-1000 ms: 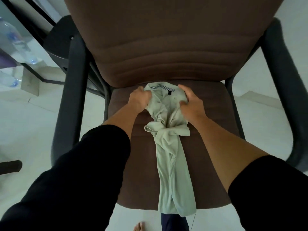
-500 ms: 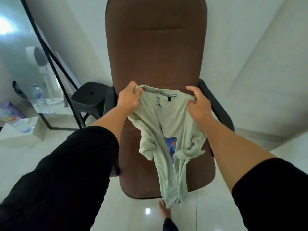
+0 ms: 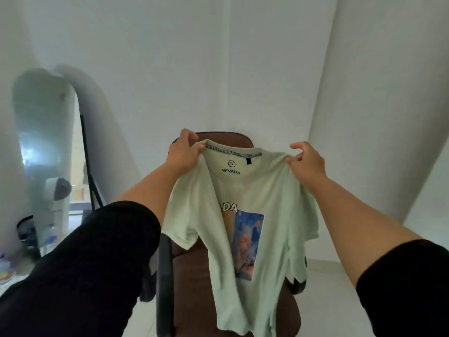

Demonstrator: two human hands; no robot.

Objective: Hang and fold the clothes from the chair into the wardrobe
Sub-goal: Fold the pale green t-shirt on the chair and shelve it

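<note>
A pale green T-shirt (image 3: 264, 205) with a blue printed picture and a "NEVADA" neck label hangs spread out in front of me. My left hand (image 3: 185, 152) pinches its left shoulder beside the collar. My right hand (image 3: 307, 161) pinches its right shoulder. The shirt hangs over a brown office chair (image 3: 194, 283) with dark armrests, hiding most of its seat and back. No wardrobe is in view.
A tall standing mirror (image 3: 46, 152) with a black frame leans at the left, reflecting a fan. Small items (image 3: 7, 271) lie on the floor at the far left. White walls meet in a corner behind the chair; light tiled floor lies to the right.
Both hands have lifted the shirt from the chair seat up to chest height and pulled apart, so the bunched shirt now hangs open. The view has tilted up toward the wall.
</note>
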